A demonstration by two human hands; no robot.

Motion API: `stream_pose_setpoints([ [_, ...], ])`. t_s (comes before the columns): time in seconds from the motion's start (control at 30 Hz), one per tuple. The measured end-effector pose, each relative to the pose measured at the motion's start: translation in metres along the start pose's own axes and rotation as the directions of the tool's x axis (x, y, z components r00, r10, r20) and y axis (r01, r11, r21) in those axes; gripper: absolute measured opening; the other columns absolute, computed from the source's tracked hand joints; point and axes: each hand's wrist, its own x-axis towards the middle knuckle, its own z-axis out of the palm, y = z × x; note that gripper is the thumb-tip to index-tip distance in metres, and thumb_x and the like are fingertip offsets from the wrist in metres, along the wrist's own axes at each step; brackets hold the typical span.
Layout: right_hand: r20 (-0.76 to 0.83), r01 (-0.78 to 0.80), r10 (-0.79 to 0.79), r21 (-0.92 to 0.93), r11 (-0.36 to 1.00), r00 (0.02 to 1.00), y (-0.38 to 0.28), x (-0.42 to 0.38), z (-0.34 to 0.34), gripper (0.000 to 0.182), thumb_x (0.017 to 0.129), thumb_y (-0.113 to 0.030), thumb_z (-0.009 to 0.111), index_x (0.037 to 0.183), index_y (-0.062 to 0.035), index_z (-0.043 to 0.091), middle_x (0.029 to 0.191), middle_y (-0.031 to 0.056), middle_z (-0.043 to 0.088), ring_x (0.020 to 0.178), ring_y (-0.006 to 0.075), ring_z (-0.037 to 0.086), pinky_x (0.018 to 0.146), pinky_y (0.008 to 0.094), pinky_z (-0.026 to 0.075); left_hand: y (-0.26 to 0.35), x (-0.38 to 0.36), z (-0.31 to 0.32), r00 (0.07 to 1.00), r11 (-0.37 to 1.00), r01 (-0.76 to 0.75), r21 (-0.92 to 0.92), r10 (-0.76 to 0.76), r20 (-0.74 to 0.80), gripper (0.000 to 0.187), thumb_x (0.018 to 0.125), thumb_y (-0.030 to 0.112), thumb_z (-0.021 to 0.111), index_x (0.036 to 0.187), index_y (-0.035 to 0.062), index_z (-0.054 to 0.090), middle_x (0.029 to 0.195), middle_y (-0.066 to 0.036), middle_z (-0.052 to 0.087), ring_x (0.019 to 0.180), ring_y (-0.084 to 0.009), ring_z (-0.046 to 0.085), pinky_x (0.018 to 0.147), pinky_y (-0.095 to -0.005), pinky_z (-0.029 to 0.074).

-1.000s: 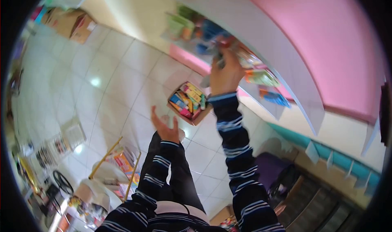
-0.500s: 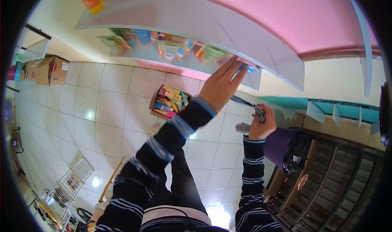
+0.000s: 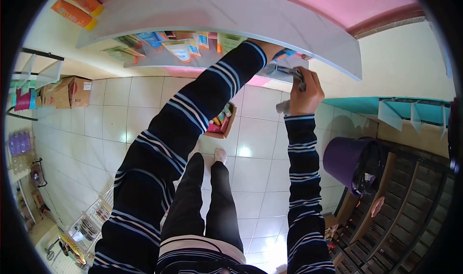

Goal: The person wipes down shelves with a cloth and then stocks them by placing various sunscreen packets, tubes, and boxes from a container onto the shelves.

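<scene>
My left hand [image 3: 266,48] reaches in between the two shelf boards, its fingers hidden behind the edge of the upper shelf [image 3: 226,13]. Close beside it on the lower board is a blue-and-white pack [image 3: 283,55]. My right hand [image 3: 307,91] is closed around a crumpled grey cloth [image 3: 283,107], just in front of the lower shelf's right end. Left of my left hand, several tubes stand or lean on the lower shelf, among them a white-and-blue tube [image 3: 181,50] and a green pack [image 3: 230,42].
Two orange tubes [image 3: 74,14] lie at the upper shelf's left end. An open box of packages [image 3: 223,124] sits on the tiled floor, partly behind my left arm. A purple bin [image 3: 345,160] stands at right beside a dark wooden rack [image 3: 410,201]. Cardboard boxes [image 3: 65,93] are at left.
My left hand has gone deeper between the shelves, so its fingers no longer show. My right hand has risen towards the lower shelf with the cloth. The view has shifted.
</scene>
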Motion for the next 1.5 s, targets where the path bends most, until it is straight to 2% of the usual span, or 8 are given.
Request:
stream_pose_setpoints([
  [0.83,-0.010,0.046,-0.046,-0.016,0.999,0.999,-0.005,0.015,-0.001,0.031,0.065,0.005,0.055,0.094,-0.0041,0.055,0.093,0.0142,0.054,0.082,0.0302,0.054,0.072,0.0336,0.044,0.119,-0.316,-0.137,0.972,0.955,0.197,-0.223,-0.220,-0.082,0.028,0.068,0.002,0.047,0.096,0.0020,0.048,0.097,-0.016,0.050,0.093,-0.0303,0.047,0.081,-0.0352,0.039],
  [0.9,-0.042,-0.019,0.020,0.018,1.000,0.999,-0.026,-0.006,-0.012,0.030,0.064,0.005,0.055,0.094,-0.0010,0.055,0.091,0.0137,0.056,0.082,0.0269,0.055,0.072,0.0316,0.044,0.151,-0.365,-0.153,0.908,0.911,0.295,-0.288,-0.361,-0.212,0.043,0.067,0.004,0.047,0.109,0.0006,0.040,0.107,-0.019,0.042,0.101,-0.0306,0.042,0.086,-0.0368,0.035],
  [0.97,0.070,-0.118,0.108,0.155,0.981,0.992,-0.058,-0.030,-0.010,0.032,0.064,0.005,0.056,0.094,-0.0021,0.055,0.089,0.0114,0.057,0.079,0.0239,0.056,0.071,0.0295,0.044,0.174,-0.423,-0.171,0.852,0.757,0.433,-0.490,-0.520,-0.051,0.050,0.063,-0.004,0.047,0.113,-0.0014,0.037,0.109,-0.019,0.040,0.103,-0.0324,0.039,0.088,-0.0376,0.033],
  [1.07,0.235,0.155,-0.225,0.285,0.946,0.946,-0.113,-0.032,0.020,0.041,0.057,0.006,0.058,0.097,-0.0052,0.055,0.093,0.0116,0.056,0.083,0.0262,0.056,0.068,0.0300,0.046,0.184,-0.485,-0.183,0.710,0.510,0.586,-0.630,-0.697,0.096,0.049,0.065,-0.006,0.045,0.113,-0.0024,0.035,0.109,-0.019,0.040,0.103,-0.0335,0.039,0.088,-0.0378,0.032],
  [1.17,0.434,0.120,-0.292,0.381,0.917,0.852,-0.169,-0.011,0.071,0.042,0.062,0.007,0.053,0.102,-0.0050,0.051,0.104,0.0128,0.049,0.092,0.0298,0.050,0.075,0.0332,0.043,0.169,-0.525,-0.186,0.591,0.446,0.681,-0.581,-0.803,0.078,0.046,0.069,-0.005,0.045,0.114,-0.0013,0.035,0.109,-0.018,0.041,0.102,-0.0335,0.040,0.086,-0.0370,0.034],
  [1.33,0.435,0.367,-0.398,0.156,0.917,0.808,-0.207,0.018,0.174,0.048,0.065,0.001,0.051,0.111,-0.0088,0.043,0.108,0.0153,0.047,0.091,0.0314,0.050,0.071,0.0360,0.044,0.136,-0.548,-0.205,0.380,0.287,0.768,-0.573,-0.924,0.047,0.046,0.070,-0.002,0.046,0.114,0.0007,0.035,0.109,-0.018,0.041,0.100,-0.0332,0.041,0.084,-0.0356,0.035],
  [1.4,0.442,0.499,-0.372,-0.213,0.840,0.816,-0.210,0.028,0.194,0.046,0.066,-0.002,0.051,0.111,-0.0067,0.042,0.109,0.0166,0.046,0.093,0.0322,0.049,0.076,0.0378,0.042,0.130,-0.556,-0.210,0.333,0.277,0.775,-0.569,-0.943,-0.004,0.045,0.070,-0.002,0.047,0.114,0.0006,0.036,0.108,-0.018,0.042,0.099,-0.0330,0.041,0.084,-0.0356,0.035],
  [1.5,0.476,0.501,-0.388,-0.133,0.855,0.789,-0.199,0.043,0.211,0.044,0.068,-0.006,0.052,0.110,-0.0035,0.041,0.110,0.0179,0.046,0.097,0.0335,0.046,0.082,0.0396,0.037,0.126,-0.573,-0.216,0.266,0.227,0.771,-0.595,-0.964,-0.023,0.043,0.070,-0.001,0.047,0.112,0.0006,0.037,0.106,-0.018,0.043,0.098,-0.0325,0.042,0.083,-0.0354,0.036],
])
